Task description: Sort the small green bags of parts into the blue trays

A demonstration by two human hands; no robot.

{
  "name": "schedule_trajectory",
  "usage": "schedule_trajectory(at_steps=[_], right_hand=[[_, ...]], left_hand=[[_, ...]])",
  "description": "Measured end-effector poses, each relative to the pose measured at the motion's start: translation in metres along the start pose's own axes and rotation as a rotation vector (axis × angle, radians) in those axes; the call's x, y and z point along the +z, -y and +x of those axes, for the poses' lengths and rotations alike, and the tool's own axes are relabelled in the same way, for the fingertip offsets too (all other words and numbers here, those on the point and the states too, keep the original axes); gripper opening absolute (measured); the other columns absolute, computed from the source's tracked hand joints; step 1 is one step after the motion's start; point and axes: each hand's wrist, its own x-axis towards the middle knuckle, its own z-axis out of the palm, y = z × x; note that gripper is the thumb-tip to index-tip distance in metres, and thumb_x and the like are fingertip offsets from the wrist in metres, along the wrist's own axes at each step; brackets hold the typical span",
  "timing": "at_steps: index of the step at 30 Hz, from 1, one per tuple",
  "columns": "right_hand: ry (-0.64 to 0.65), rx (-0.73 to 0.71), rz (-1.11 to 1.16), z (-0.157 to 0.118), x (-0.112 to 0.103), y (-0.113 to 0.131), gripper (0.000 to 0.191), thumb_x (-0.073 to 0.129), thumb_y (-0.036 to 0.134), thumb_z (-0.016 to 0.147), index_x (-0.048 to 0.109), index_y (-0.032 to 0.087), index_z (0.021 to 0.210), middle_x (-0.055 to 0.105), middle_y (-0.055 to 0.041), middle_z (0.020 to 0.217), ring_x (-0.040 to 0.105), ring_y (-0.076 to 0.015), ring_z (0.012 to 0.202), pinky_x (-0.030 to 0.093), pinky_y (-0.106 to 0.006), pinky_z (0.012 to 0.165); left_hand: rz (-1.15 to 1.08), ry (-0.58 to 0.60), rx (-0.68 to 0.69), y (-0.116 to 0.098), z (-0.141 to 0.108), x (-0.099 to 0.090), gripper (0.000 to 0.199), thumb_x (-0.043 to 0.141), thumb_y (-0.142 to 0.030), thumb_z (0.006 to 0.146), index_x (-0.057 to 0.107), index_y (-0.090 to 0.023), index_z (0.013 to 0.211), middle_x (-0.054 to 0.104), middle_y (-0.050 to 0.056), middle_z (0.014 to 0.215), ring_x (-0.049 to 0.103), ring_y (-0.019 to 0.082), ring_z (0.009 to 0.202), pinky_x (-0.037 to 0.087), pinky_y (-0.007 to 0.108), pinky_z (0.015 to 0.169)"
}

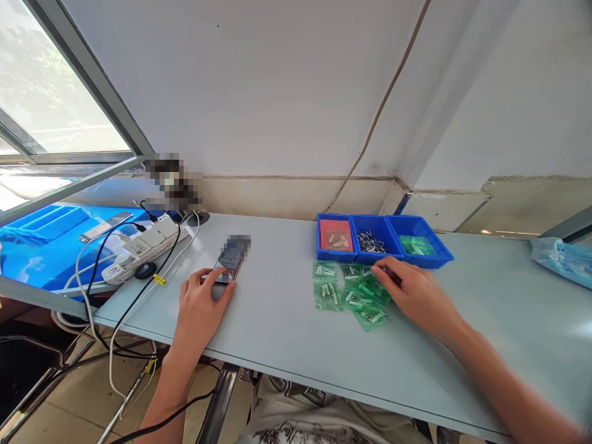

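A phone (230, 259) lies on the grey table with its screen up. My left hand (201, 302) rests around its near end, fingers apart, one fingertip on the screen. On the right, my right hand (407, 285) is at the edge of several small green packets (363, 296), its fingers curled together; anything between them is hidden. Behind the packets stands a blue three-part tray (391, 262). Its left section has a pink sheet (327, 227) and a clear packet, the middle one small metal pieces (370, 242), the right one green packets (416, 245).
A white power strip (147, 245) with black and white cables lies at the left, some cables hanging over the front edge. Beyond the metal frame is a blue surface (50, 246). A blue plastic bag (562, 259) sits at the far right, near the wall.
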Motion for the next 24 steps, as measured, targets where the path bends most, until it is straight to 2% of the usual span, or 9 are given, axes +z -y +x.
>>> schedule_trajectory(at_steps=[10,14,18,20,22,23,24], right_hand=[[0.001,-0.005,0.0,0.0,0.001,-0.002,0.036,0.047,0.053,0.109,0.069,0.028,0.098,0.072,-0.0022,0.076,0.067,-0.0253,0.073,0.042,-0.036,0.066],[-0.006,-0.01,-0.006,-0.001,0.003,-0.004,0.035,0.047,0.052,0.109,0.069,0.027,0.098,0.072,-0.0018,0.076,0.066,-0.0249,0.073,0.041,-0.036,0.065],[-0.004,-0.013,-0.01,-0.001,0.004,-0.005,0.034,0.048,0.052,0.11,0.07,0.028,0.099,0.072,-0.0014,0.076,0.066,-0.0245,0.072,0.041,-0.036,0.066],[0.0,-0.006,-0.014,0.0,0.004,-0.005,0.034,0.048,0.052,0.11,0.07,0.028,0.099,0.072,-0.0013,0.076,0.065,-0.0246,0.072,0.042,-0.036,0.068],[0.004,-0.007,-0.014,0.0,0.003,-0.005,0.035,0.047,0.052,0.11,0.069,0.028,0.099,0.072,-0.0015,0.076,0.065,-0.0247,0.073,0.042,-0.036,0.068],[0.007,-0.009,-0.012,0.0,0.003,-0.005,0.035,0.047,0.053,0.11,0.069,0.027,0.099,0.072,-0.0016,0.076,0.066,-0.0247,0.072,0.041,-0.036,0.067],[0.008,-0.01,-0.011,0.0,0.003,-0.005,0.036,0.047,0.053,0.11,0.069,0.027,0.098,0.072,-0.0018,0.075,0.066,-0.0247,0.072,0.041,-0.035,0.066]], left_hand=[[-0.003,-0.003,-0.012,-0.002,0.0,-0.001,0.044,0.059,-0.055,0.103,0.074,-0.028,0.134,0.063,0.014,0.135,0.06,0.035,0.12,0.045,0.057,0.119],[0.009,0.043,-0.037,-0.002,0.002,-0.004,0.045,0.06,-0.056,0.102,0.074,-0.027,0.134,0.062,0.015,0.136,0.058,0.037,0.121,0.046,0.059,0.117],[0.053,0.119,-0.028,0.003,0.015,-0.01,0.046,0.064,-0.054,0.099,0.072,-0.029,0.138,0.06,0.015,0.133,0.059,0.036,0.12,0.046,0.06,0.116],[0.064,0.174,0.001,0.006,0.025,-0.013,0.059,0.063,-0.056,0.099,0.064,-0.03,0.151,0.06,0.016,0.129,0.059,0.037,0.119,0.047,0.058,0.113],[0.04,0.216,-0.01,0.008,0.033,-0.016,0.087,0.065,-0.061,0.096,0.038,-0.025,0.17,0.062,0.014,0.121,0.061,0.037,0.117,0.048,0.058,0.111],[0.02,0.226,-0.014,0.009,0.035,-0.017,0.097,0.066,-0.063,0.094,0.028,-0.022,0.173,0.063,0.013,0.12,0.062,0.037,0.116,0.048,0.058,0.111],[0.002,0.223,-0.018,0.01,0.036,-0.018,0.1,0.067,-0.065,0.093,0.026,-0.021,0.173,0.064,0.013,0.121,0.062,0.037,0.115,0.048,0.059,0.112]])
